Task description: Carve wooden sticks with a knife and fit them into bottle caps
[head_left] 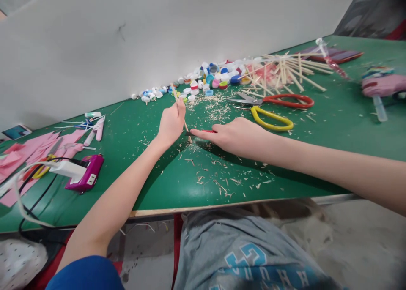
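My left hand is closed around a thin wooden stick, which slants with its lower end close to the green table. In my right hand is a small knife with a red handle. Its dark blade touches or lies right at the lower part of the stick, and my index finger stretches along it. Pale wood shavings are scattered below and around both hands. Most of the knife's handle is hidden in my right hand.
Behind the hands lie many bottle caps, a pile of wooden sticks and scissors with red and yellow handles. A glue gun is at right. To the left are pink sheets, a purple power adapter and cables.
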Action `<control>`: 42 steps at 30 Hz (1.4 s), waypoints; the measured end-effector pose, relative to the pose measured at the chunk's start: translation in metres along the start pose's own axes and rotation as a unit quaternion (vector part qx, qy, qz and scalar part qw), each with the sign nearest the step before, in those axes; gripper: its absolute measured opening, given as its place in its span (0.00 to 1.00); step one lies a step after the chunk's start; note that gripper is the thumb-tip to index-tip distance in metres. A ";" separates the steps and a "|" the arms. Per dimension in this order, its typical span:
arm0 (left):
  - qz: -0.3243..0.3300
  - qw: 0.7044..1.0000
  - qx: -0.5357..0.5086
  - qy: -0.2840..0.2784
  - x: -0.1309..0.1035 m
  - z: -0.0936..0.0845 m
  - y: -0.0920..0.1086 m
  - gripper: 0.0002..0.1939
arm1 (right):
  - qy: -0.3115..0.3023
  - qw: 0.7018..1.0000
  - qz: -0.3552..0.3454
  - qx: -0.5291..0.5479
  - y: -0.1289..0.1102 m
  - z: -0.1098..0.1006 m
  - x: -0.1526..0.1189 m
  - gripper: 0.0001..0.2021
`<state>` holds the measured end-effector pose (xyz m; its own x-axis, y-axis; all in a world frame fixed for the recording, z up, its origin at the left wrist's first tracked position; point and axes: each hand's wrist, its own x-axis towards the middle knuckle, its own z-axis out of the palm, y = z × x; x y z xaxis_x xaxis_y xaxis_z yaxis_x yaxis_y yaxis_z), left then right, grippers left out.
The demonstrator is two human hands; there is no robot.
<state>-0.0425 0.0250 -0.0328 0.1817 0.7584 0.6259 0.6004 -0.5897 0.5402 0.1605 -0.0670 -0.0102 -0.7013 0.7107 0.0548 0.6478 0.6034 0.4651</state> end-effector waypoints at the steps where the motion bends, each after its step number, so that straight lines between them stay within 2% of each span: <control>1: 0.001 1.000 0.001 -0.001 0.000 -0.001 -0.001 0.33 | 0.000 1.000 -0.001 0.003 0.001 0.001 -0.001 0.35; 10: 0.025 1.000 0.014 -0.001 0.000 0.002 0.002 0.35 | 0.010 1.000 0.002 -0.006 0.000 0.004 -0.004 0.36; 17: 0.027 0.999 0.029 0.010 0.002 0.000 -0.006 0.33 | 0.015 1.000 -0.005 -0.001 -0.002 0.003 -0.003 0.36; 25: 0.056 0.998 0.029 -0.002 0.001 0.004 0.002 0.37 | -0.002 1.000 -0.003 -0.007 -0.003 -0.001 -0.004 0.36; 30: 0.026 0.999 0.022 0.015 0.001 -0.002 -0.003 0.36 | -0.007 1.000 -0.004 0.007 -0.006 0.001 -0.006 0.37; 36: 0.070 0.997 0.026 -0.035 -0.001 0.002 0.008 0.36 | -0.012 1.000 -0.019 0.005 -0.010 -0.001 -0.004 0.36; 42: 0.014 1.000 0.017 -0.011 0.001 -0.006 0.001 0.36 | -0.003 1.000 -0.004 0.022 -0.007 0.003 -0.014 0.37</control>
<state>-0.0461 0.0232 -0.0287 0.2167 0.7478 0.6275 0.6209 -0.6016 0.5026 0.1668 -0.0804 -0.0173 -0.7044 0.7084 0.0455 0.6550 0.6239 0.4263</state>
